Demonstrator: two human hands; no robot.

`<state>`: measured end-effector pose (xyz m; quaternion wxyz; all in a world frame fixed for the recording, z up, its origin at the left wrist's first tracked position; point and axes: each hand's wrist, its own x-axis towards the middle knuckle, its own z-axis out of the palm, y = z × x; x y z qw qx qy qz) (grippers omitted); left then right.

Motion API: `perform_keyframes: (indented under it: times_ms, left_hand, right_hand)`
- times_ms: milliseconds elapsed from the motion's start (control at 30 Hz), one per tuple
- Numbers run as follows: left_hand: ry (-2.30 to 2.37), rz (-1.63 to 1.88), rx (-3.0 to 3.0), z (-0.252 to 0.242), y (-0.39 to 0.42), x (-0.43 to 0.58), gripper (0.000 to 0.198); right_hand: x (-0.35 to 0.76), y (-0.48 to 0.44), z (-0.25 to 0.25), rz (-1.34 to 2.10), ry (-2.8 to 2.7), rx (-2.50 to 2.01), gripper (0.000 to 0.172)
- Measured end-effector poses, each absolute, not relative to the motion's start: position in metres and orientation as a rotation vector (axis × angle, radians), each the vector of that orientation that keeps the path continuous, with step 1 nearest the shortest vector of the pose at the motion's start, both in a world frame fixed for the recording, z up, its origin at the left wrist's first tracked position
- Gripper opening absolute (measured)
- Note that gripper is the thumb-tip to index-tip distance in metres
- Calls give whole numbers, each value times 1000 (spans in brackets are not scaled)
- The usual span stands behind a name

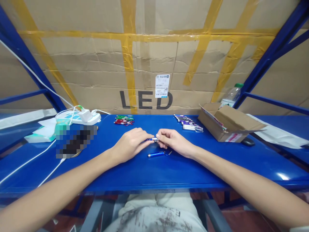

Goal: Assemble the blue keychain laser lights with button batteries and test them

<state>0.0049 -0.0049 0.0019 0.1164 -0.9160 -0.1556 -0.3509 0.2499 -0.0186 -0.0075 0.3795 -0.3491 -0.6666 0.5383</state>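
Note:
My left hand and my right hand meet at the middle of the blue table. Together they pinch a small blue pen-like flashlight with a silver tip, the left on its body, the right on its tip end. A second blue flashlight lies on the table just in front of my hands, with a small key ring at its right end. Both hands have their fingers closed round the held piece.
A pile of red and green flashlights lies at the back left of centre, a row of purple and silver ones at the back right. An open cardboard box, a plastic bottle, a white power strip with cables, and a cardboard wall behind.

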Motion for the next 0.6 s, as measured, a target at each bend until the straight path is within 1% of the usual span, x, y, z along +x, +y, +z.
perform_keyframes:
  times_ms: [167, 300, 400, 467, 533, 600]
  left_hand:
    - [-716, -1102, -2871, -3, -1, 6, 27]
    - [-958, -1174, -2956, -1, 1, 6, 26]
    - [-1107, -1236, -3084, 3, -2, 9, 25]
    - [-1172, -1258, -3149, 4, -4, 10, 26]
    - [-1135, -1229, -3154, 4, -4, 10, 25]
    - [-973, -1164, -3092, 3, -4, 7, 24]
  right_hand:
    - [249, -18, -6, 1137, -1734, -900, 46]
    - [253, -20, -5, 999, -1839, -875, 32]
    - [257, -24, -1, 686, -2044, -906, 22]
    - [259, -27, 3, 488, -2149, -911, 24]
    - [260, -29, 5, 495, -2173, -918, 26]
    - [261, -29, 5, 725, -2130, -943, 29]
